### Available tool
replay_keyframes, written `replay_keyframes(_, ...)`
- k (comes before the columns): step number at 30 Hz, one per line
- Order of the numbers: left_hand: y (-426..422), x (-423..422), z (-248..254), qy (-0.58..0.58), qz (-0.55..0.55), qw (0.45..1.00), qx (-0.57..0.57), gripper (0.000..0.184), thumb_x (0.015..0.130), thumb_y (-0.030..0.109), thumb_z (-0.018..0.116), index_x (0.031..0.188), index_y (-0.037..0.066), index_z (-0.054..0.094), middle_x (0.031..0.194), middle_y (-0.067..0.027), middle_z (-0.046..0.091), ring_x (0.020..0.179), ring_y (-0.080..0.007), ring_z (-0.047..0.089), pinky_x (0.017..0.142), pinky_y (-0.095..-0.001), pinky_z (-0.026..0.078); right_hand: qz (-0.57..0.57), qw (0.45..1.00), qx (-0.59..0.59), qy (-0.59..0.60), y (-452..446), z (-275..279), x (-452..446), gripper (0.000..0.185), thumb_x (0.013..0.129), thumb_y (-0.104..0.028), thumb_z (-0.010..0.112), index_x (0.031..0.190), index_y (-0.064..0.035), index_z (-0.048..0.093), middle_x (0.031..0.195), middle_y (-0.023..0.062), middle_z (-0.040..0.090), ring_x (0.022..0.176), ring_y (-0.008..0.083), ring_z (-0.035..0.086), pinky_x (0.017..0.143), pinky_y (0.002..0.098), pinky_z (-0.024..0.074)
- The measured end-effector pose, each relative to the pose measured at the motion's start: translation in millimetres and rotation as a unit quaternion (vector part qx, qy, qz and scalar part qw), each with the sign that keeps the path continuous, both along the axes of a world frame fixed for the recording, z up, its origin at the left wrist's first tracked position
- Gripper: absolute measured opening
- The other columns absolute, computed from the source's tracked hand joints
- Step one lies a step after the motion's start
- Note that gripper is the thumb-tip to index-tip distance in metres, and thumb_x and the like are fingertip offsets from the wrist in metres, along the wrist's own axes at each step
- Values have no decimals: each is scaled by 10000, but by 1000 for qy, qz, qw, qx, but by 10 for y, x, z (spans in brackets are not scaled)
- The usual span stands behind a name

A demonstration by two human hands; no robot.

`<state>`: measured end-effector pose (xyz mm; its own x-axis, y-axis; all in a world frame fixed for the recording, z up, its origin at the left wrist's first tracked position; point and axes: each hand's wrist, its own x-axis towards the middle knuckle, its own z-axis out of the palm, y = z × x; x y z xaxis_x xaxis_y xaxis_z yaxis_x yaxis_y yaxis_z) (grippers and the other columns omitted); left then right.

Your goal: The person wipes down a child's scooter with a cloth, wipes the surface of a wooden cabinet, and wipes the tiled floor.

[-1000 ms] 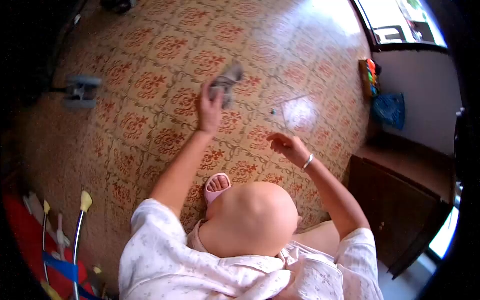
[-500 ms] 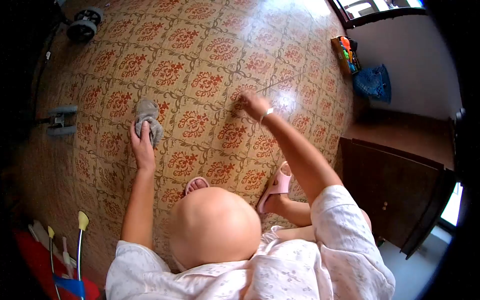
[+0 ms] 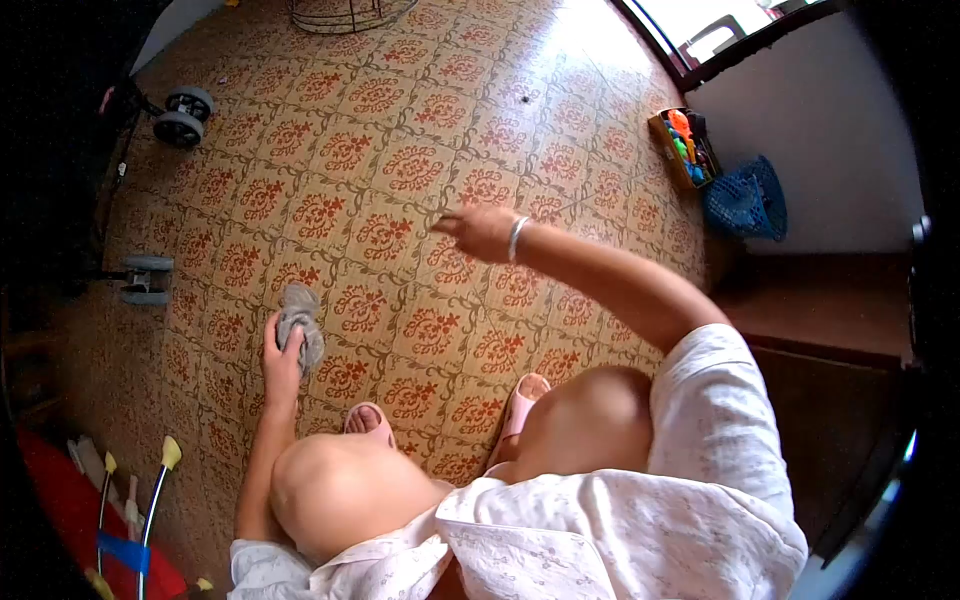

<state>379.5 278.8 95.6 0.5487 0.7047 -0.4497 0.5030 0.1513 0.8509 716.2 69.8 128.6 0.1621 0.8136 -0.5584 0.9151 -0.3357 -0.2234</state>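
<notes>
My left hand [image 3: 283, 365] is closed around a crumpled grey cloth [image 3: 299, 325], held low at the left over the patterned floor. Part of the cloth sticks out beyond my fingers. My right hand [image 3: 485, 233], with a silvery bracelet [image 3: 517, 239] at the wrist, reaches across in front of me above the floor. Its fingers point left, partly stretched out and a little blurred, and I see nothing held in them. A small dark speck [image 3: 525, 98] lies on the floor farther ahead.
Grey caster wheels [image 3: 180, 117] stand at the left. At the right are a box of colourful items [image 3: 684, 150], a blue mesh basket [image 3: 745, 200] and a brown wooden cabinet [image 3: 810, 310]. Yellow-tipped poles [image 3: 152, 510] are at lower left, a wire frame [image 3: 350, 18] at the top.
My view has tilted up and both knees now show. My right hand has swung left and its fingers have straightened out. My left hand still grips the cloth, lower in view.
</notes>
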Motion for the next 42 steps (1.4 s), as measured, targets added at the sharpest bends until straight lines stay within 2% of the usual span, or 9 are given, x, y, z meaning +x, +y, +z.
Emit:
replay_keyframes(8,-300,-568,506,90,-3,996,5,516,915,256,640,1324,-10,470,1191,-99,593,1085,-186,551,951,-323,433,202,954,133,175,200,-939,-744,563,914,-258,559,1429,-135,367,1429,113,422,1268,292,455,1010,415,437)
replay_keyframes(11,-395,-1068,854,149,-6,988,35,463,918,244,637,1290,7,494,1159,-89,604,1058,-169,553,933,-305,441,256,951,82,153,147,-1501,-851,576,948,-280,511,1480,-179,314,1545,53,272,1425,252,237,1118,412,322)
replay_keyframes(17,-306,-1782,1240,139,177,973,-49,605,914,281,655,1377,-20,409,1263,-114,561,1135,-192,523,962,-319,420,253,956,130,76,-267,-1197,-746,552,916,-106,488,1455,-109,369,1554,37,257,1421,204,249,1111,374,300)
replay_keyframes(19,-28,-2612,784,138,149,979,12,594,916,272,653,1378,-14,413,1278,-123,548,1157,-196,507,973,-321,407,293,951,97,13,-142,-1152,-881,562,911,-101,484,1457,-75,352,1554,54,251,1422,204,245,1116,371,291)
replay_keyframes(28,115,-3027,1134,22,419,904,-80,540,928,341,618,1332,17,463,1326,-131,509,1201,-266,486,1003,-379,383,368,909,-176,-91,229,-936,-1076,779,909,-384,519,1528,-112,133,1604,78,52,1471,236,94,1156,453,203)
replay_keyframes(33,520,-4324,205,-11,403,915,-23,675,930,356,614,1451,48,315,1270,-117,536,1192,-264,494,994,-391,385,355,924,-126,-58,930,-907,-1239,672,865,-275,572,1466,-104,324,1510,102,348,1366,245,363,1054,431,373)
replay_keyframes(35,578,-4604,238,70,553,830,-33,662,938,323,606,1464,58,303,1249,-108,546,1161,-246,509,962,-398,410,350,936,-30,-24,1129,-890,-1463,586,849,-190,587,1401,-86,419,1429,124,454,1310,270,433,1057,406,384)
replay_keyframes(37,697,-5814,-607,10,602,798,40,626,940,274,591,1465,66,322,1311,-160,536,1145,-280,565,904,-373,473,331,943,-3,1,1897,-457,-2631,544,873,-173,575,1384,-66,423,1370,156,494,1276,298,462,1055,421,395)
replay_keyframes(42,577,-7877,-1319,340,547,699,311,538,961,226,537,1438,52,359,1281,-171,551,1122,-331,572,880,-398,495,314,942,35,111,2682,-248,-4260,484,893,-122,561,1364,-85,454,1330,174,521,1226,330,500,1047,420,405)
